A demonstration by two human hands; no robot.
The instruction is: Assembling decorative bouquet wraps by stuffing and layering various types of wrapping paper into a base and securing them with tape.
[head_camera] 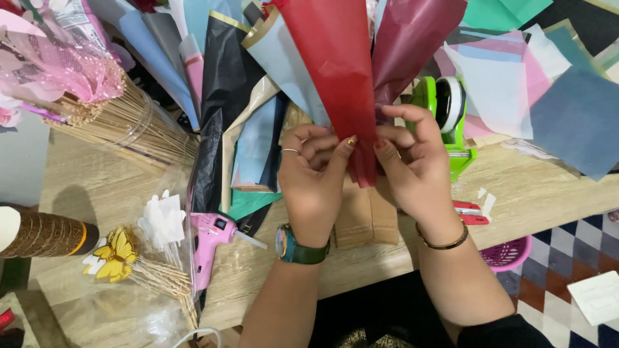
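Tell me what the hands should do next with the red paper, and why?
Probably tape it. Both the left hand and right hand pinch the narrow bottom of the red paper cone, and its edge looks loose there. The green tape dispenser sits just beside the right hand, so a strip could likely fix the fold.

Light wooden table (541,193). On it: pink glue gun (209,238), green tape dispenser (448,116), red stapler (471,212), fanned coloured paper sheets (554,96), bundle of wooden skewers (129,125), yellow paper butterflies (116,254), brown cardboard piece (364,216).
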